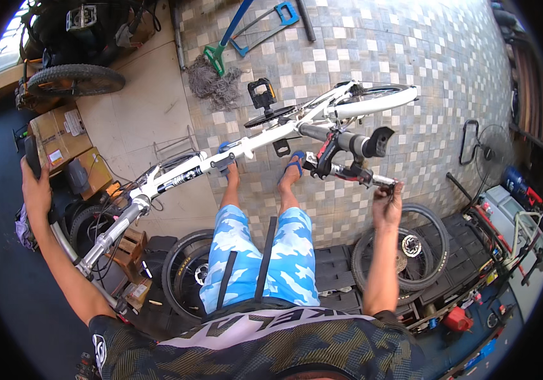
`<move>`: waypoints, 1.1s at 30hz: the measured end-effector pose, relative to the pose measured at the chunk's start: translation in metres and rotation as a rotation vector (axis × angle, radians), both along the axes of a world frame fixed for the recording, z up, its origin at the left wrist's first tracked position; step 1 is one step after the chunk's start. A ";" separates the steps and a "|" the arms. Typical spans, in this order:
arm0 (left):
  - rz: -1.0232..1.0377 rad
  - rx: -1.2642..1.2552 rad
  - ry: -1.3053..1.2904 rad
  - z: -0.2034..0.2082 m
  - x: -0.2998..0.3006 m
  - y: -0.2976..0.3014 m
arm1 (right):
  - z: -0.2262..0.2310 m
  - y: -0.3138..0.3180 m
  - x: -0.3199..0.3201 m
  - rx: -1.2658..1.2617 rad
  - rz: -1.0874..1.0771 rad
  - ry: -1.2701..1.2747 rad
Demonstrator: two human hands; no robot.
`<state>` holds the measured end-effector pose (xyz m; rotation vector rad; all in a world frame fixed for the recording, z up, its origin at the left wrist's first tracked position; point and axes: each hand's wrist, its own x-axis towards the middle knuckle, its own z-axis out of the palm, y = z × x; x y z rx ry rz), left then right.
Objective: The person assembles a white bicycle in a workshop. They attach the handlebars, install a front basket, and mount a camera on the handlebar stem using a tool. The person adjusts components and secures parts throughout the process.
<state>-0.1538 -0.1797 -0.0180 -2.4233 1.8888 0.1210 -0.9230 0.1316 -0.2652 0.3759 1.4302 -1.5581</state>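
Fingers (390, 190) of the right hand (388, 206) are pinching closed around a small tool or lever end (382, 182) at the tip of the handlebar assembly (347, 170); it is too small to tell which. The left hand (36, 190) is reaching far out to the person's left, its fingers wrapping shut around a dark grip (31, 156) at the other end of the bicycle.

The white bicycle frame (221, 158) is lying slantwise across the view in front of the person, running from the left hand's end near the lower left up toward the upper right. A black pedal (261, 95) is sticking up above the frame's middle, and a white mudguard (376, 101) is curving over a wheel at the upper right end. A black handlebar grip (373, 143) is sitting just above the right hand.

The person is standing on a tiled floor (423, 57), wearing blue camouflage shorts (265, 253) and blue sandals (294, 162), with both feet just under the frame. Loose bicycle wheels are lying by the legs, one (180, 272) to the left and one (411, 247) just beside the right forearm. A mop (216, 76) and a blue hacksaw (265, 26) are lying on the floor beyond the frame, cardboard boxes (62, 136) are stacked at the left, and a floor fan (490, 152) is standing at the right.
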 end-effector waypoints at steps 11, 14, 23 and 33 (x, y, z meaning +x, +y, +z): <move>0.189 0.096 -0.011 0.025 -0.057 0.029 | -0.040 -0.102 -0.055 0.174 0.207 0.312; -0.028 0.013 -0.035 0.013 -0.045 0.040 | -0.019 -0.246 -0.054 0.240 0.602 0.318; 0.023 0.059 -0.050 -0.001 -0.078 -0.002 | 0.091 -0.356 0.280 -0.229 2.189 1.076; -0.030 -0.021 -0.220 -0.017 0.007 -0.026 | 0.120 -0.045 0.165 -0.692 2.409 1.860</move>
